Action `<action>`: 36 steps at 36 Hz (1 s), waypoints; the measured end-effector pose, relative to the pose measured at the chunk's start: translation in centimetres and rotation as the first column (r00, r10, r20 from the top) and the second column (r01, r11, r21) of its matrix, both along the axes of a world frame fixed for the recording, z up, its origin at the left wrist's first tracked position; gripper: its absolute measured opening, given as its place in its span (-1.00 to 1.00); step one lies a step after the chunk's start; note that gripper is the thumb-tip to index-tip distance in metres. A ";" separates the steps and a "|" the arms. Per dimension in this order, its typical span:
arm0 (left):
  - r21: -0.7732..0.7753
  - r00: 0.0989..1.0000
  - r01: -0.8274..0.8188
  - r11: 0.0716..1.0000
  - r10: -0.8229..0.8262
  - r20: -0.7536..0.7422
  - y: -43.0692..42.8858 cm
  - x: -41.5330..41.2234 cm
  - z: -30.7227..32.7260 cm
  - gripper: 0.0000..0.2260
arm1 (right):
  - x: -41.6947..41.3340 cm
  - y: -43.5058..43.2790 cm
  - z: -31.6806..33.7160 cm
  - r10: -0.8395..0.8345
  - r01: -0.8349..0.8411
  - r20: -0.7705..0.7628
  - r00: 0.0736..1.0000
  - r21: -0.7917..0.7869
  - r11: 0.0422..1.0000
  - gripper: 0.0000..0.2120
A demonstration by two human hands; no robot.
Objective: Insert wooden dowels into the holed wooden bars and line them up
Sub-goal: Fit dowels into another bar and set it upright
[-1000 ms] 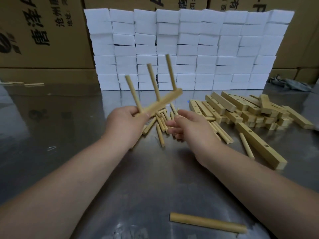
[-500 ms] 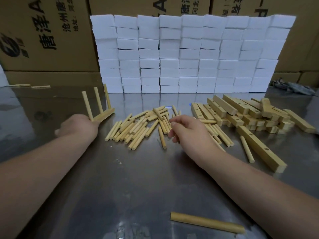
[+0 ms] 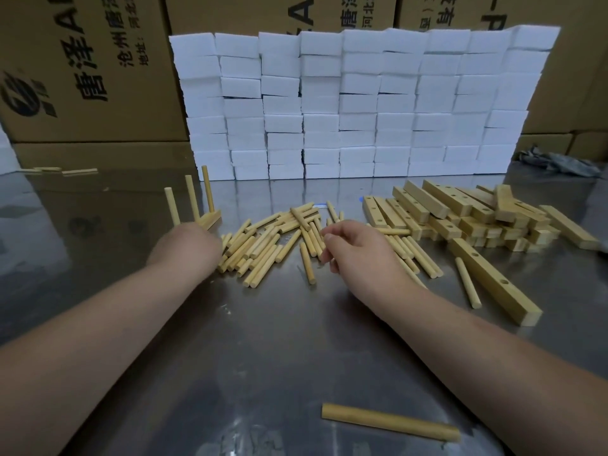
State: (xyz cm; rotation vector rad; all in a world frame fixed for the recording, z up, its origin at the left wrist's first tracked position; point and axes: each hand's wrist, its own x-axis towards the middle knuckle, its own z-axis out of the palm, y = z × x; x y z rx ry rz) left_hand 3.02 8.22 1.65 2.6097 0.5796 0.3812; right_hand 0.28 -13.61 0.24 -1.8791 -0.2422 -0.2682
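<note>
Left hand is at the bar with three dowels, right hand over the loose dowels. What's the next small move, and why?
Probably move the right hand to the lone holed bar lying to its right and pick it up. The dowelled bar at the left hand already carries three upright dowels, so it looks finished, and the right hand appears empty above the dowel pile.

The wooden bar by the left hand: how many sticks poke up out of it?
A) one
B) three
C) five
B: three dowels stand up from the bar that the left hand holds.
</note>
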 end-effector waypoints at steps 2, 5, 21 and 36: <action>0.033 0.998 0.002 0.999 0.001 -0.069 -0.7 0.3 0.1 -0.79 | 0.0 -0.3 0.3 -0.068 0.069 0.024 0.997 -0.042 0.997 -0.84; 0.000 0.991 -0.008 1.000 0.008 -0.130 -1.0 0.9 -0.2 -0.82 | 0.0 -0.9 0.7 -0.146 0.149 0.056 0.988 -0.052 0.987 -0.83; 0.048 0.998 0.045 0.998 -0.047 0.038 -0.5 1.1 -1.6 -0.68 | 1.0 -4.7 3.9 -0.452 0.348 0.080 0.889 -0.759 0.551 -0.68; 0.068 0.945 0.195 0.978 -0.206 0.255 -2.0 -0.6 -1.1 -0.72 | 2.3 -5.9 3.3 -0.503 0.297 -0.016 0.864 -0.791 0.535 -0.61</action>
